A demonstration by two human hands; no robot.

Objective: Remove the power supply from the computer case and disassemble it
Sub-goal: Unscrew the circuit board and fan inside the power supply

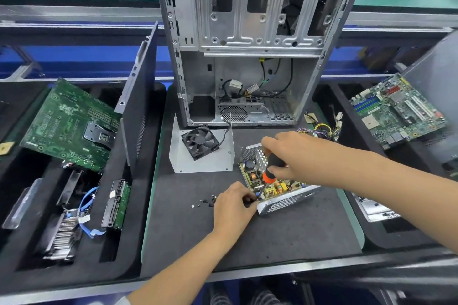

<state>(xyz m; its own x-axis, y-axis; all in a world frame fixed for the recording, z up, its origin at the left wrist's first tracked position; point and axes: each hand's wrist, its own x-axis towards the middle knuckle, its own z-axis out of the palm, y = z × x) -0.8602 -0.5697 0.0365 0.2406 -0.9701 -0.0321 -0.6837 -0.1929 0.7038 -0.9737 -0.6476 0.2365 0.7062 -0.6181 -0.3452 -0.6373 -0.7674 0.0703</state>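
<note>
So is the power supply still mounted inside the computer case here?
No, the power supply lies opened on the mat in front of the computer case, with the right hand holding a screwdriver over its board.

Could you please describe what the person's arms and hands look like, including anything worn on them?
Both the left hand and the right hand are bare, with no gloves, rings, watch or wrist strap showing. Both forearms are uncovered. Only a sliver of pale fabric shows near the left elbow at the bottom edge, possibly a sleeve.
</note>
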